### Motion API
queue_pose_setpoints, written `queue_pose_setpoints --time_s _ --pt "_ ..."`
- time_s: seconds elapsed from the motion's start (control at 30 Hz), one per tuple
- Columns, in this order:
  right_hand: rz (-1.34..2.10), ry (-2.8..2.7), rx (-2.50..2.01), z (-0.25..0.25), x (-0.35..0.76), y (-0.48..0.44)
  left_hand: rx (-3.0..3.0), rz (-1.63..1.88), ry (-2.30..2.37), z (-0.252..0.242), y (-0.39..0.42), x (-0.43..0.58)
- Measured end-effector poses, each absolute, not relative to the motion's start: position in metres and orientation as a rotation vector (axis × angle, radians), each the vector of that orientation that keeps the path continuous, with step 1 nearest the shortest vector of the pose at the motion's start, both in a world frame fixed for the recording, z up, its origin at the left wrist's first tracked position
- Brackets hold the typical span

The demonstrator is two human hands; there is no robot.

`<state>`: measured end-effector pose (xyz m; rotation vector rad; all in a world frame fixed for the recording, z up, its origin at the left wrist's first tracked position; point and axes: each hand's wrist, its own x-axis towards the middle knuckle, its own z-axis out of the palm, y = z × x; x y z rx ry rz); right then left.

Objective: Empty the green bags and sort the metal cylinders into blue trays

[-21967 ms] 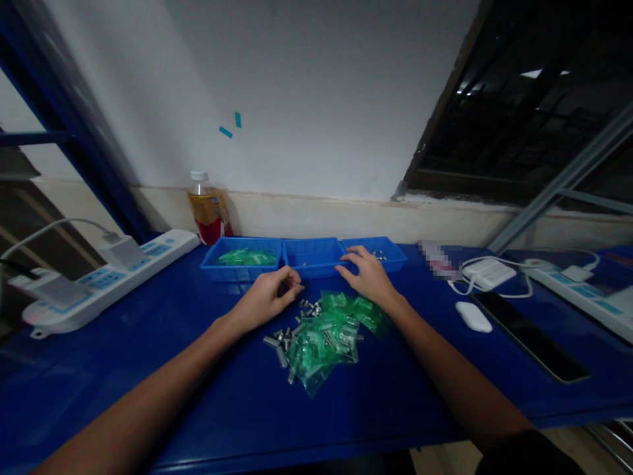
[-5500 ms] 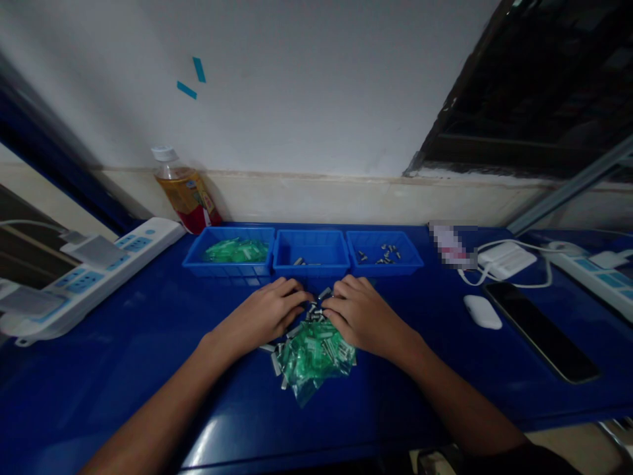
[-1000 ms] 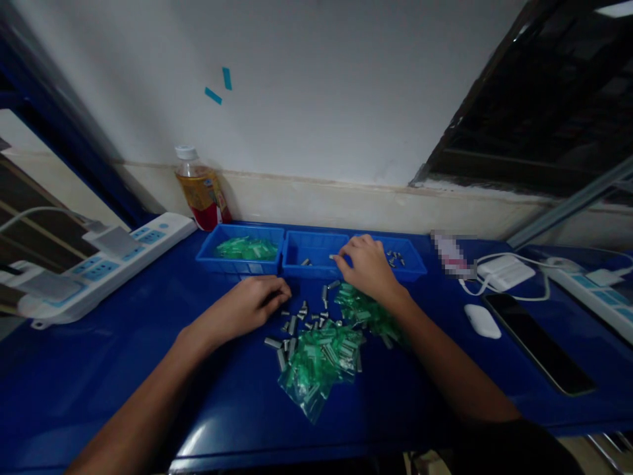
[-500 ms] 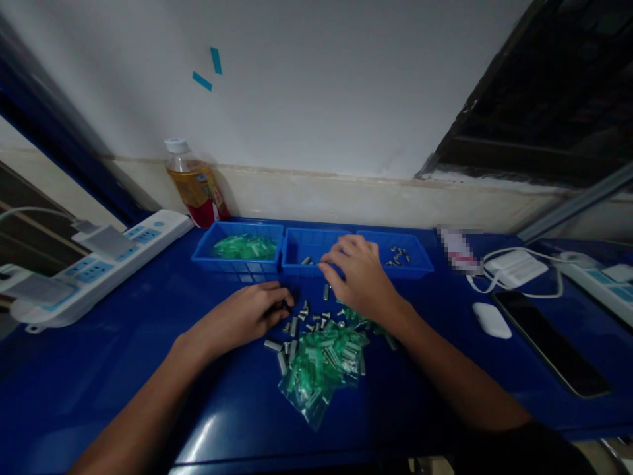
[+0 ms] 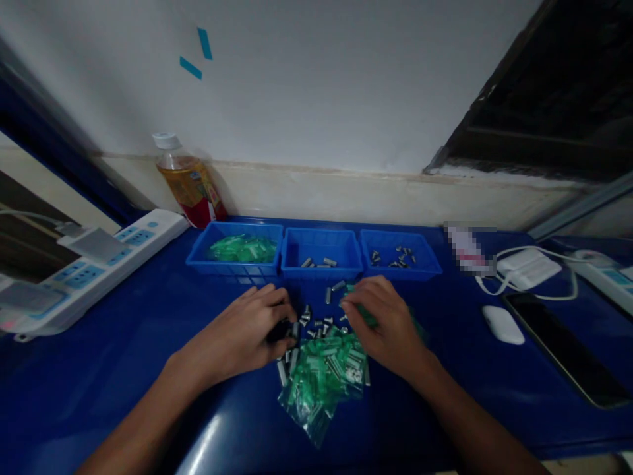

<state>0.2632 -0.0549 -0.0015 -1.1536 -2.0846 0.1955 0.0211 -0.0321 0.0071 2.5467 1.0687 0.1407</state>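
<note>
A heap of small green plastic bags (image 5: 321, 373) and loose silver metal pieces (image 5: 316, 320) lies on the blue table (image 5: 123, 369). My left hand (image 5: 242, 333) rests at the heap's left edge, fingers curled over some metal pieces. On the heap's right side, my right hand (image 5: 388, 326) has its fingers bent down onto a green bag. Behind stand three blue trays: the left tray (image 5: 235, 264) holds green bags, the middle tray (image 5: 321, 260) a few metal pieces, the right tray (image 5: 400, 264) several small screws.
A drink bottle (image 5: 185, 185) stands by the wall at the back left, beside a white power strip (image 5: 84, 270). To the right lie a white mouse-like case (image 5: 503, 324), a black phone (image 5: 568, 346), a white charger with cable (image 5: 529, 267).
My right hand has come back from the middle tray to the heap; the tray now shows more metal pieces. My left hand stayed at the heap's left edge.
</note>
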Motion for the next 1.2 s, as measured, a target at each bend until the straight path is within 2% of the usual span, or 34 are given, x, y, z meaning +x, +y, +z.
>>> queue_pose_setpoints --time_s 0.47,0.77,1.0,1.2 --pt "0.338 -2.335 -1.185 -0.008 0.244 -0.069 2.533 0.115 0.992 0.003 -0.03 0.02" --pt "0.282 -2.331 -1.135 -0.01 0.235 -0.071 2.493 0.399 0.956 0.013 -0.027 0.025" --pt "0.234 -2.327 -1.093 -0.013 0.229 -0.073 2.392 0.383 0.816 0.018 -0.035 0.032" --pt "0.298 -2.177 -1.046 -0.014 0.228 -0.071 2.448 0.431 0.963 0.015 -0.028 0.015"
